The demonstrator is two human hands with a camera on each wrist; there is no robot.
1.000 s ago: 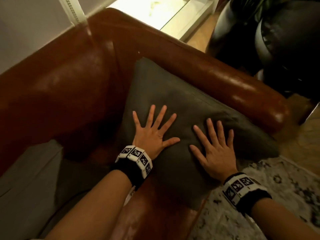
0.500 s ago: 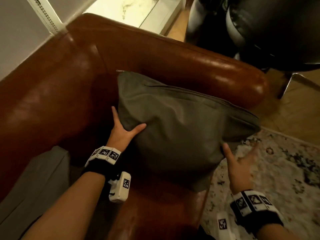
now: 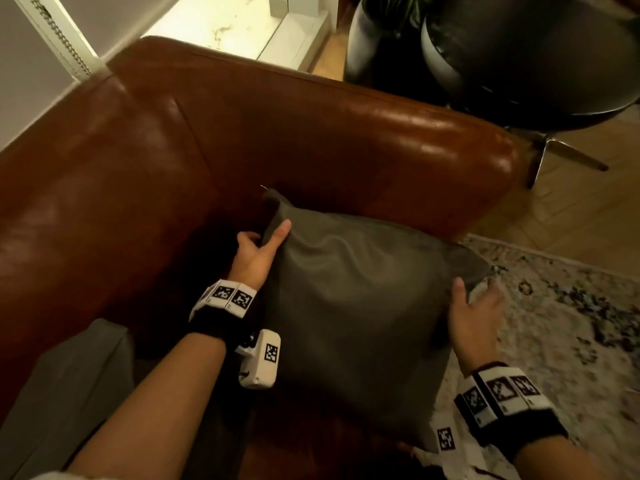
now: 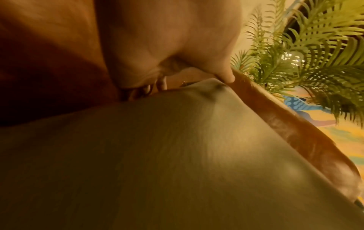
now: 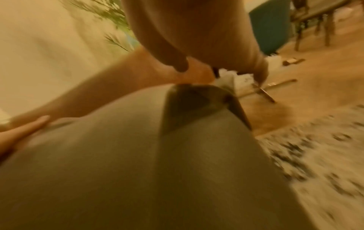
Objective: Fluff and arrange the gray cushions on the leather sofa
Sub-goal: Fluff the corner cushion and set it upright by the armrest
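Your left hand (image 3: 254,256) grips the upper left edge of the gray cushion (image 3: 353,306): the thumb lies across its front face and the fingers curl behind it. Your right hand (image 3: 474,317) holds the opposite edge near the upper right corner, thumb up along the front, the other fingers behind and out of sight in the head view. So you have two hands on one cushion, which stands tilted at the arm end of the leather sofa (image 3: 242,140), its lower edge down by the seat front and its top corner near the backrest.

Count two gray cushions in all: the second cushion (image 3: 69,382) lies at the lower left of the head view, apart from both hands. Beyond the sofa arm stand one dark chair (image 3: 540,57) and one plant pot (image 3: 367,46); a patterned rug (image 3: 571,323) covers the floor on your right.

The left wrist view adds what the head view hides: your left fingers (image 4: 161,81) tucked behind the cushion's corner, and the green fronds of a palm plant (image 4: 307,51) past the sofa arm. The right wrist view, blurred, shows the cushion's folded right corner under your thumb, and your other hand's fingertips (image 5: 39,122) resting on the far edge.
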